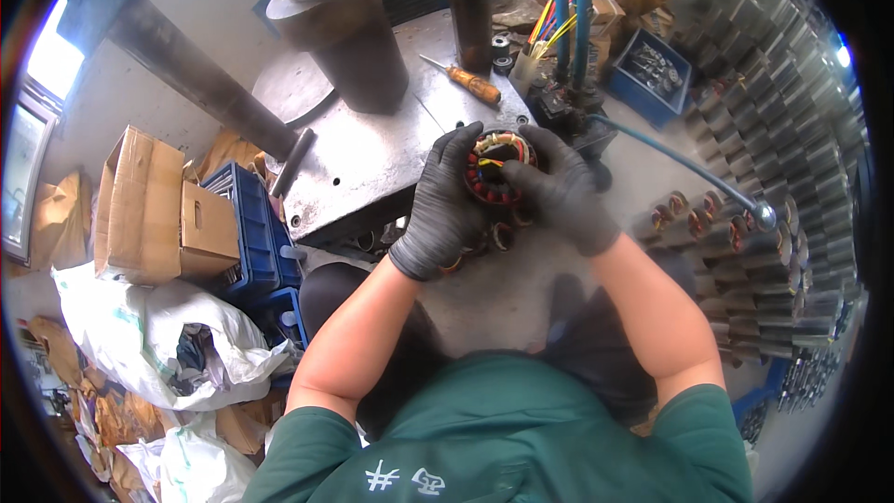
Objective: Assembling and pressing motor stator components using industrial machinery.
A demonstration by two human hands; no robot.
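I have the left hand (445,196) and right hand (563,188) clamped on a wound ring (484,186) by the desk's (363,158) near edge, seemingly steadying it, wires (491,162) up.

I'd call this a workshop: thick steel pillars (203,74) rise by a scuffed metal counter (358,154) where a screwdriver (477,86) lies (its handle looks grimy). Blue hoses (583,19) run beyond it, near a bin (643,112) of metal parts. Metal cylinders (759,107) stand stacked on the right; cardboard boxes (140,210) and white sacks (121,335) crowd the left.
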